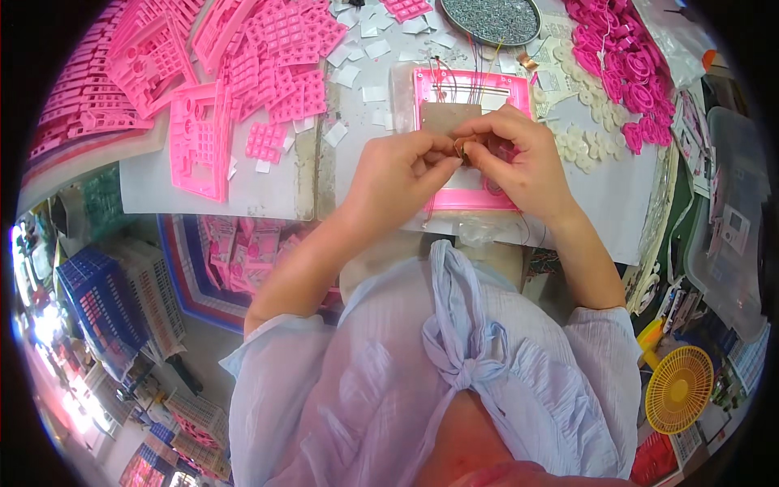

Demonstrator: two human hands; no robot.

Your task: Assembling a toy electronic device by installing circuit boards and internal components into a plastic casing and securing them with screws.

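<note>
Both my hands meet over a pink plastic casing [475, 200] that lies on the table in front of me. My left hand [403, 174] is closed in a pinch, and my right hand [519, 158] pinches from the other side. Between their fingertips shows a small dark and copper-coloured piece [462, 149], too small and too covered to name. A brown circuit board [445, 116] sits on the casing just beyond my fingers. Thin red and dark wires [439, 71] rise from the casing's far edge. My hands hide much of the casing's middle.
Pink keypads [296, 36] and pink casing shells [199, 142] pile up at left, beside scattered white squares [374, 94]. A round tray of small metal parts [492, 18] stands at the back. Magenta coils [637, 73] and cream-coloured pieces [580, 148] lie at right.
</note>
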